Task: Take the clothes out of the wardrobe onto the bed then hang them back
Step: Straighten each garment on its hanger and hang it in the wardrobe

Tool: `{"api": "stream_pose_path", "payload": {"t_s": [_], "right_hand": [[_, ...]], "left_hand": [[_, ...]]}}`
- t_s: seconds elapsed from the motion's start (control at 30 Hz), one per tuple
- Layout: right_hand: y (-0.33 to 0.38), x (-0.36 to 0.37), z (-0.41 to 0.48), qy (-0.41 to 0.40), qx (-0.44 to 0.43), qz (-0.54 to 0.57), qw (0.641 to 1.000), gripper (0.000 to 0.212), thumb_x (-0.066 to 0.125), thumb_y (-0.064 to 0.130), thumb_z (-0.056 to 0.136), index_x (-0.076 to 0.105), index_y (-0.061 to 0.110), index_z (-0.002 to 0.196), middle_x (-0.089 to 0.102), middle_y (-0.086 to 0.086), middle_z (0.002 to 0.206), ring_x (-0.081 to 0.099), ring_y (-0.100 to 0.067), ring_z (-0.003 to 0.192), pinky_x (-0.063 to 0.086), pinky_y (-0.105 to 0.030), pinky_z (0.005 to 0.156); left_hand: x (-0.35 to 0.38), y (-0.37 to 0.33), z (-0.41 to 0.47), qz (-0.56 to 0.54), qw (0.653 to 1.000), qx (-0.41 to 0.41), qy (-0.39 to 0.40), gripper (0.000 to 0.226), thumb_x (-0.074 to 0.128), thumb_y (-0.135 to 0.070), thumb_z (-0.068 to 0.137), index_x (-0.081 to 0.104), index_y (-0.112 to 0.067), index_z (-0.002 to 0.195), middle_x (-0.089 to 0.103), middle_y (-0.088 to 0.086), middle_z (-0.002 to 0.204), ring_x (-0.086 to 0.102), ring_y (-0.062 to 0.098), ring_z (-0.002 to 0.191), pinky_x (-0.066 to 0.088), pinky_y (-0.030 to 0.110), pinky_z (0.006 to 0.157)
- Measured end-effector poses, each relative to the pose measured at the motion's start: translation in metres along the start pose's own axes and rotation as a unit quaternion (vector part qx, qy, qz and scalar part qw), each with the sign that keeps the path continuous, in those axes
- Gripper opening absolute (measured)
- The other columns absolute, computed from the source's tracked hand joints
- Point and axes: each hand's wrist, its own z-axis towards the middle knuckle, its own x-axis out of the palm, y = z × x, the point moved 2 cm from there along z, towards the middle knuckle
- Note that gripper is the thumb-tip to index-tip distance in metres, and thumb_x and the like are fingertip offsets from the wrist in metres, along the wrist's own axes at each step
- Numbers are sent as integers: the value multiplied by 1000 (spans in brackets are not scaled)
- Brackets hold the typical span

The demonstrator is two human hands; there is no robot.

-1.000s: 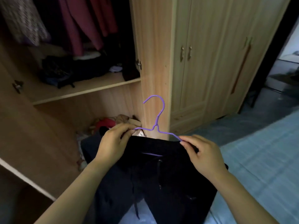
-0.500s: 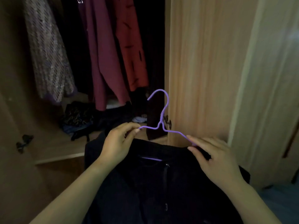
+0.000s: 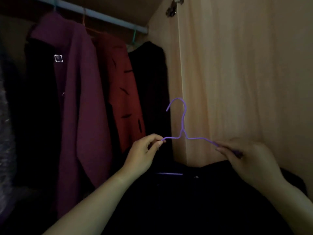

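The left hand (image 3: pixel 144 155) and right hand (image 3: pixel 245 158) each pinch a shoulder of the purple hanger (image 3: pixel 183 129), which carries a black garment (image 3: pixel 194 200) below, before the wardrobe (image 3: pixel 237 73) rail (image 3: pixel 108 17) of hung coats (image 3: pixel 79 99).

The view is dim and grainy, with soft focus throughout. What light there is falls on the wardrobe door (image 3: pixel 245 82) at right, which shows pale and washed out, while the interior at left sinks into deep shadow. The black garment (image 3: pixel 203 200) below is nearly featureless, and the left edge smears into blur
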Motion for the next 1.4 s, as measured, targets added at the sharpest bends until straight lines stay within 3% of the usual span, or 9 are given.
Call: {"api": "stream_pose_path", "payload": {"t_s": [0.17, 0.37, 0.53, 0.6, 0.7, 0.87, 1.07, 1.23, 1.4], "right_hand": [[2, 18, 70, -32, 27, -71, 997, 17, 72, 19, 78, 75, 26, 94, 72, 7, 83, 57, -8, 65, 49, -27, 59], [4, 37, 146, 58, 33, -136, 988, 25, 65, 39, 82, 70, 34, 107, 71, 12, 98, 62, -10, 86, 46, -24, 70], [2, 61, 189, 105, 14, -101, 989, 29, 60, 33, 88, 64, 35, 117, 57, 25, 75, 50, 3, 73, 38, -13, 64], [0, 68, 198, 92, 4, -98, 991, 24, 58, 32, 89, 66, 37, 111, 64, 22, 86, 51, 2, 73, 38, -7, 63], [0, 75, 208, 27, -11, -106, 994, 21, 59, 30, 88, 70, 35, 105, 70, 12, 98, 61, -9, 85, 47, -25, 72], [9, 79, 235, -21, -21, -146, 989, 21, 59, 28, 88, 70, 32, 106, 70, 8, 100, 61, -15, 90, 34, -23, 64], [10, 78, 268, 25, 10, -138, 990, 22, 62, 37, 85, 68, 39, 107, 64, 17, 82, 50, 1, 63, 34, -10, 55], [10, 88, 282, -26, 42, -151, 987, 19, 63, 36, 84, 70, 38, 101, 68, 12, 87, 46, 0, 64, 28, -7, 49], [14, 96, 316, -48, 50, -130, 989, 16, 65, 32, 84, 71, 37, 98, 59, 19, 72, 48, -2, 64, 32, -9, 51]], "left_hand": [[-7, 32, 86, 8, 999, 44, 8, 17, 57, -19, 92, 66, -32, 86, 63, -4, 68, 59, 10, 65, 44, 28, 65], [-16, 63, 158, -4, 997, 65, -29, 18, 57, -16, 92, 67, -30, 85, 60, -6, 64, 55, 0, 61, 39, 21, 61], [-26, 88, 187, -6, 996, 77, -50, 20, 57, -16, 92, 67, -32, 86, 66, 2, 72, 57, 3, 65, 44, 30, 66], [-30, 93, 195, -6, 995, 85, -49, 17, 56, -17, 92, 68, -29, 88, 66, 3, 74, 59, 5, 67, 46, 32, 68], [-40, 96, 213, 24, 994, 100, -28, 13, 56, -21, 93, 67, -27, 91, 66, 1, 74, 61, 9, 70, 47, 34, 72], [-65, 88, 253, 86, 984, 153, -12, 10, 57, -20, 92, 68, -23, 93, 66, 2, 72, 58, 8, 65, 45, 28, 67], [-72, 95, 285, 38, 983, 173, -50, 10, 59, -22, 91, 69, -25, 89, 66, 3, 70, 61, 10, 66, 43, 26, 64], [-78, 99, 309, 60, 980, 191, -10, 11, 60, -21, 90, 68, -28, 88, 68, 2, 69, 55, 3, 59, 41, 24, 60], [-102, 95, 335, 96, 973, 210, -7, 8, 61, -21, 89, 69, -23, 91, 67, -1, 70, 55, 0, 59, 37, 13, 57]]}}
